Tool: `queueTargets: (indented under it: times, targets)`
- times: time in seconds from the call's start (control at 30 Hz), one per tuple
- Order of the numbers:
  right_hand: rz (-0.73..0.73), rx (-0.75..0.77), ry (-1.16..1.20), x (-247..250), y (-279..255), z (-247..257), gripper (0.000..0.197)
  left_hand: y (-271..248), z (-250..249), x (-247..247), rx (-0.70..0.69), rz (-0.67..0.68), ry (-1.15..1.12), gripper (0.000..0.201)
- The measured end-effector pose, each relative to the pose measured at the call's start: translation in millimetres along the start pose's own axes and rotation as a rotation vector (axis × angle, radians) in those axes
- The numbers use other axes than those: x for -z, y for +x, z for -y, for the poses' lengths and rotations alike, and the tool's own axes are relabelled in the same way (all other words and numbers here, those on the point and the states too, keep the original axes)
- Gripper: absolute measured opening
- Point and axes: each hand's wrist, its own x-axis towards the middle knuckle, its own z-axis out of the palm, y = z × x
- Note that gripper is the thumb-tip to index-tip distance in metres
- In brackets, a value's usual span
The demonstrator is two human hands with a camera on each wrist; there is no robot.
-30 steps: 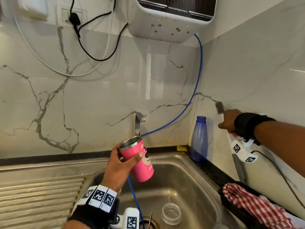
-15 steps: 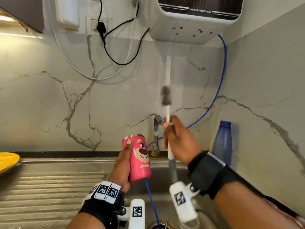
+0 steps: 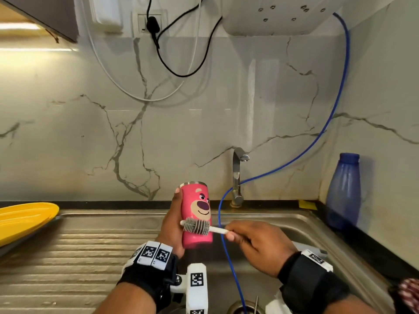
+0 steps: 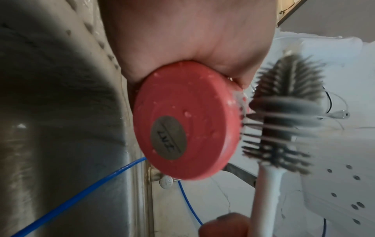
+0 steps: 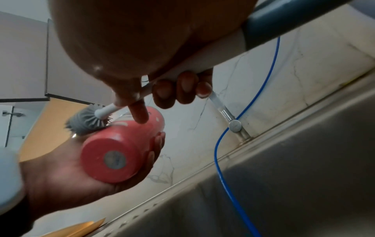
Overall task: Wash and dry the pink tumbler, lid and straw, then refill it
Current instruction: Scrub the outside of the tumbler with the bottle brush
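Left hand [image 3: 172, 225] gripping upright pink tumbler [image 3: 196, 214], right hand [image 3: 260, 247] holding bottle brush [image 3: 196, 226] against its side

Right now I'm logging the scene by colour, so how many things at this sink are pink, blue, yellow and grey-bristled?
Pink: 1, the tumbler held by the left hand
Blue: 2, the bottle and the thin hose
Yellow: 1, the plate
Grey-bristled: 1, the brush held by the right hand
Total: 5
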Motion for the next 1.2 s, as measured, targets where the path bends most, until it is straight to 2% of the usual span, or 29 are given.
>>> queueTargets:
  times: [0.07,0.17,0.23,0.33,0.43,0.53,0.7,0.83,0.97,1.0,1.13,1.2]
  targets:
    - [-0.045,-0.044,-0.044,-0.5,1.5,-5.9,0.05,0.3,0.8,-2.4,0.041,0.024,0.059,0.072]
    - [-0.146,-0.158,-0.076,0.6,4.3,-9.4,0.035,-3.5,3.0,-10.6,0.079,0.046,0.152,0.072]
    - [-0.163,-0.238,-0.102,1.5,7.4,-5.5,0.029,-5.6,2.6,-11.6,0.083,0.052,0.167,0.073]
    - [-0.184,-0.344,-0.113,3.4,13.8,-0.6,0.031,-7.9,2.5,-11.4,0.132,0.076,0.17,0.083]
    - [-0.202,-0.438,-0.084,4.5,16.5,-3.9,0.035,-9.7,2.1,-12.1,0.142,0.083,0.238,0.079]
    - [-0.177,-0.447,-0.082,5.3,13.6,-4.5,0.037,-13.3,0.2,-15.6,0.115,0.079,0.29,0.073]
    - [-0.291,-0.446,0.022,7.4,9.5,0.7,0.036,-15.5,-1.7,-23.4,0.097,0.054,0.203,0.074]
    - [-0.186,-0.2,-0.035,3.5,7.5,3.8,0.045,-15.2,-9.1,-20.0,0.067,0.04,0.107,0.069]
    - [-0.022,0.024,-0.082,2.6,3.4,6.7,0.056,-14.8,-13.0,-11.9,0.088,0.037,0.072,0.075]
    - [-0.031,0.012,-0.082,2.0,2.5,5.5,0.058,-15.6,-12.2,-12.0,0.088,0.041,0.096,0.074]
    - [-0.189,-0.238,-0.056,2.0,7.5,-4.3,0.04,-15.2,-3.7,-19.7,0.048,0.066,0.26,0.064]
    - [-0.186,-0.29,-0.094,0.3,11.3,-0.9,0.047,-14.1,-1.6,-19.4,0.039,0.064,0.295,0.064]
